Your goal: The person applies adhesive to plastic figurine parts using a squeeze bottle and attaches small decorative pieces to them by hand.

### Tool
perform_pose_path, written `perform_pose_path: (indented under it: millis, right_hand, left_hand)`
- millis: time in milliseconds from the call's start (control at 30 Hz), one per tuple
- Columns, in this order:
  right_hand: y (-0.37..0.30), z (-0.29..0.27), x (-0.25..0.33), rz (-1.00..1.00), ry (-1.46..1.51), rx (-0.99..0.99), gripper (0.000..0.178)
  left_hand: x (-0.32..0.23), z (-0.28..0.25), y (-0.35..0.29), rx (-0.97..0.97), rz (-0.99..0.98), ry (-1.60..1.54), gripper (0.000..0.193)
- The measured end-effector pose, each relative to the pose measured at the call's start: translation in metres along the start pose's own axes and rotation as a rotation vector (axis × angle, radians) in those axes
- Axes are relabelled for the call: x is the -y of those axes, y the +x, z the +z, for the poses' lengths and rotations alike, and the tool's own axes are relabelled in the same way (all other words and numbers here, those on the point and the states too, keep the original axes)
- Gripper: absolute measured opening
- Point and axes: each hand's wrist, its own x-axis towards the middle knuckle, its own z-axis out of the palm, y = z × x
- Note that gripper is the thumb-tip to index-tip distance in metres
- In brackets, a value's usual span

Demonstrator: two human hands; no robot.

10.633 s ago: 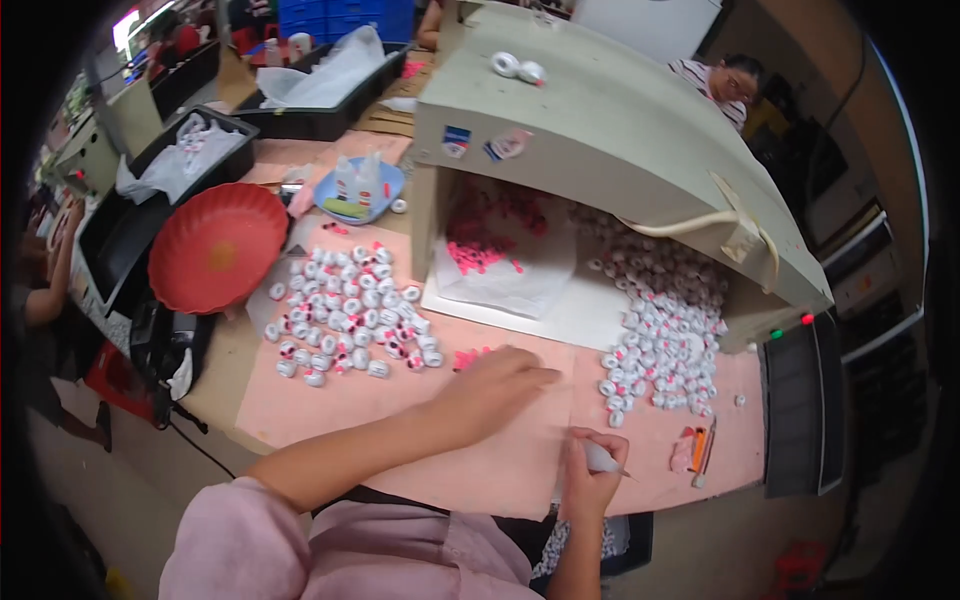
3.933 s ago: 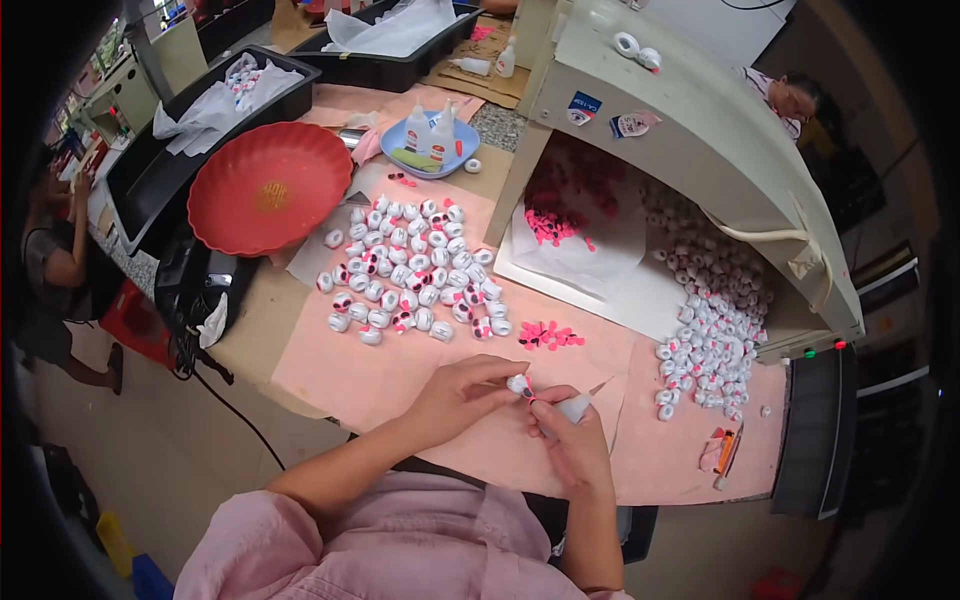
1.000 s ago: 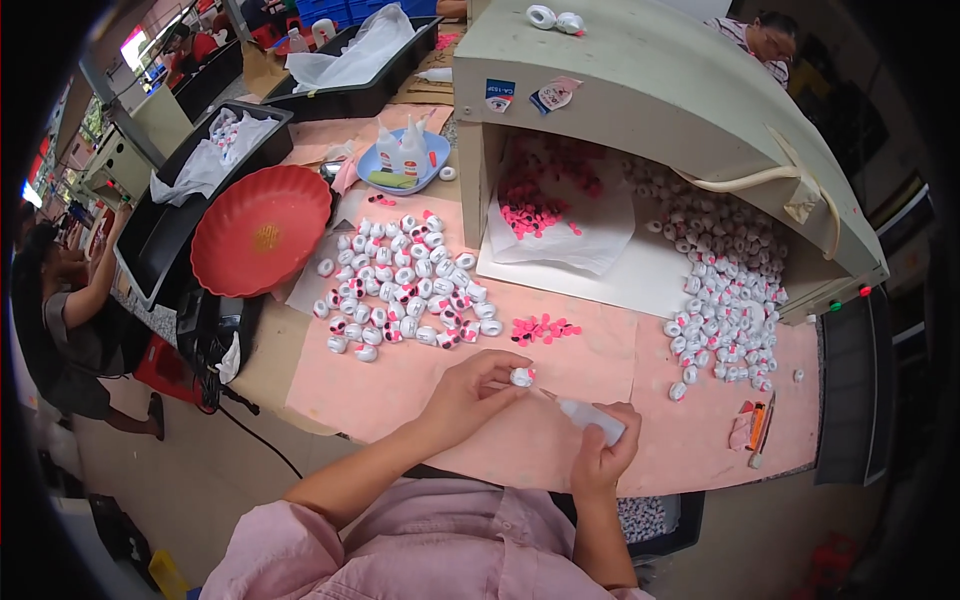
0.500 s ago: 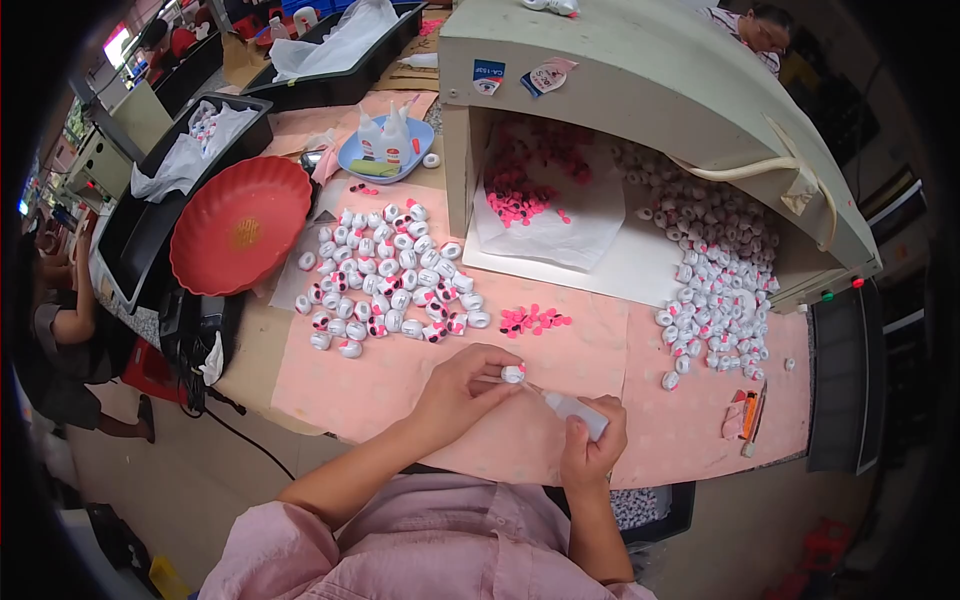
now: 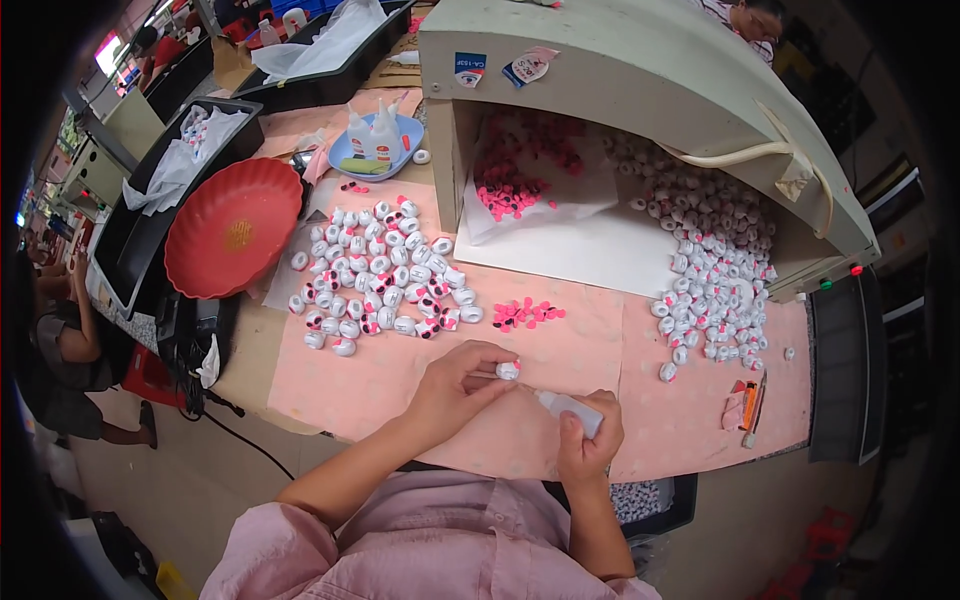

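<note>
Bottle [image 5: 578, 412] gripped in our right hand [image 5: 592, 440], we note, slants leftward toward the bead [image 5: 508, 370] pinched in our left hand [image 5: 452, 390].

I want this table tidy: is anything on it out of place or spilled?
No spill is visible. One small white piece lies alone at the right, apart from the right-hand pile; another white piece sits beside the blue dish, away from the left cluster. Both look strayed.

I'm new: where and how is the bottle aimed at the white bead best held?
Likely the broad body of the bottle, from the near right, like the right grip: the narrow tip points left toward the bead, so leave it free.
</note>
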Motion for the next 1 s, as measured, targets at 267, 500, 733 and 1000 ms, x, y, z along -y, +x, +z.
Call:
perform_pose_path:
  millis: [267, 500, 733, 1000]
  right_hand:
    - [-0.0004, -0.002, 0.0002, 0.024, 0.011, 0.009, 0.017]
    - [-0.0012, -0.0026, 0.001, 0.055, 0.022, 0.016, 0.017]
    - [0.0005, -0.0001, -0.0013, 0.01, 0.019, -0.066, 0.023]
    - [0.0012, -0.0031, 0.0012, 0.075, 0.038, 0.009, 0.018]
  left_hand:
    - [-0.0015, -0.0017, -0.0009, 0.023, -0.114, -0.083, 0.03]
    - [-0.0029, -0.0028, -0.001, 0.044, -0.13, -0.11, 0.03]
    - [-0.0024, -0.0031, -0.0023, 0.049, -0.16, -0.164, 0.031]
    - [-0.0007, -0.0012, -0.0012, 0.007, -0.118, -0.205, 0.031]
